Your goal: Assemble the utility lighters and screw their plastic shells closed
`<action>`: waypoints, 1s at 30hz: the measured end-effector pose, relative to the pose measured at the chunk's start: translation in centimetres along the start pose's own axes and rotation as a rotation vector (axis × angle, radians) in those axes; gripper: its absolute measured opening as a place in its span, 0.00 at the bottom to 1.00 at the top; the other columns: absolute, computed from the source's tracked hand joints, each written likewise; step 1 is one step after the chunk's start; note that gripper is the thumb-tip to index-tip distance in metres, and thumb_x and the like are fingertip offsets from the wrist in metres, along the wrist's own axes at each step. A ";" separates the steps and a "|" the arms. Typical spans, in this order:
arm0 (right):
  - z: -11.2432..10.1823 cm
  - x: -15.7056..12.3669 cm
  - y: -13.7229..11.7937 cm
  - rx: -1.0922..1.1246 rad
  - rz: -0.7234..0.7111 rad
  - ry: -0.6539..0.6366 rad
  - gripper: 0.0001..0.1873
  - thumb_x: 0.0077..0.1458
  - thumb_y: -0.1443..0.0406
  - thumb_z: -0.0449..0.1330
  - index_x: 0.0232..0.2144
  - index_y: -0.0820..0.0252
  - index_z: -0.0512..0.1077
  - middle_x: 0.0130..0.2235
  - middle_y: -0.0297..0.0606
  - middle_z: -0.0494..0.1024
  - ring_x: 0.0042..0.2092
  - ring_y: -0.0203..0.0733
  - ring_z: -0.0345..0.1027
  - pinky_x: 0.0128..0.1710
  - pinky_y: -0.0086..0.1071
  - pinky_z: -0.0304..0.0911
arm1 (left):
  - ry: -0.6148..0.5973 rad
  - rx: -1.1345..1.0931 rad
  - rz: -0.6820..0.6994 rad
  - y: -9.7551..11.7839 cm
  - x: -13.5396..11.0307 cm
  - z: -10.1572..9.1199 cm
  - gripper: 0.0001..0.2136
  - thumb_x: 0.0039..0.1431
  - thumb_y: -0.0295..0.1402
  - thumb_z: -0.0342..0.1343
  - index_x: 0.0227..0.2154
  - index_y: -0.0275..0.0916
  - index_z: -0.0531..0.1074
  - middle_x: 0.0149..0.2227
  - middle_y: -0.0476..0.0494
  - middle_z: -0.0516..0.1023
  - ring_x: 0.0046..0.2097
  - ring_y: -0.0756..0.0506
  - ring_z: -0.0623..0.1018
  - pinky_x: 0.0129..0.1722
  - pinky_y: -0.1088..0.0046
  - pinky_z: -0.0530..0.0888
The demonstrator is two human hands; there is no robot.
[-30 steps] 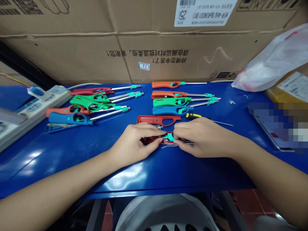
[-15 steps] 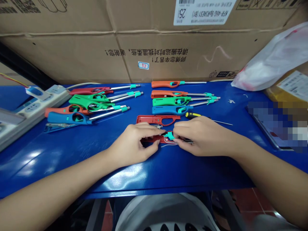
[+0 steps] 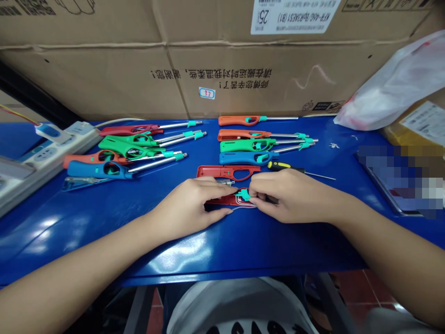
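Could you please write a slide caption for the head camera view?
Left hand and right hand at a teal part in an open red casing, screwdriver beyond.

Red shell (image 3: 224,201): a shallow half-housing lying lengthwise from left to right on the desk (image 3: 264,250), hollow side up, both ends hidden from view. Teal trigger (image 3: 244,195): a small, blocky part at the shell's visible right portion, a narrow extension pointing left, its right edge covered. White wires (image 3: 239,200): thin strands curving along the trigger's near side, within the shell. A pale strand (image 3: 239,207) lies just outside the near edge.
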State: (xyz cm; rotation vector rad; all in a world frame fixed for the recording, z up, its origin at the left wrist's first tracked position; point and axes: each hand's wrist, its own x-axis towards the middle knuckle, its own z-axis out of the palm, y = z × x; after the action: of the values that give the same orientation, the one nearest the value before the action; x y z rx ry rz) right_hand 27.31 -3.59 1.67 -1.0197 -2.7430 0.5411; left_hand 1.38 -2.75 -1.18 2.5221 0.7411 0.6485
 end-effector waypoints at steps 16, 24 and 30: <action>0.1 -0.1 0.2 0.019 0.003 0.010 0.08 0.65 0.67 0.55 0.31 0.59 0.68 0.31 0.31 0.71 0.29 0.33 0.61 0.30 0.28 0.53 | 0.087 0.019 0.043 -0.4 0.0 0.5 0.15 0.61 0.27 0.66 0.51 0.32 0.79 0.46 0.39 0.85 0.46 0.44 0.84 0.50 0.68 0.80; 0.1 -0.1 0.2 0.004 -0.017 0.002 0.09 0.65 0.67 0.54 0.30 0.60 0.68 0.32 0.32 0.72 0.30 0.33 0.62 0.31 0.29 0.54 | 0.103 0.027 0.035 -0.4 -0.1 0.4 0.13 0.59 0.28 0.68 0.46 0.32 0.81 0.46 0.38 0.85 0.47 0.43 0.85 0.51 0.69 0.81; 0.1 0.0 0.2 -0.030 -0.005 -0.022 0.09 0.64 0.67 0.54 0.30 0.60 0.68 0.32 0.31 0.71 0.30 0.33 0.62 0.31 0.30 0.54 | 0.087 0.039 0.039 -0.5 -0.2 0.5 0.13 0.61 0.29 0.66 0.48 0.32 0.81 0.47 0.36 0.84 0.48 0.43 0.85 0.53 0.67 0.81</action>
State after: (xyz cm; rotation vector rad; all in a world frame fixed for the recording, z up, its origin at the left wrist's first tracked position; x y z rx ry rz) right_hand 27.43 -3.51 1.52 -1.0194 -2.7797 0.5151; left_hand 1.29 -2.60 -1.93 2.5633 0.7438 0.7683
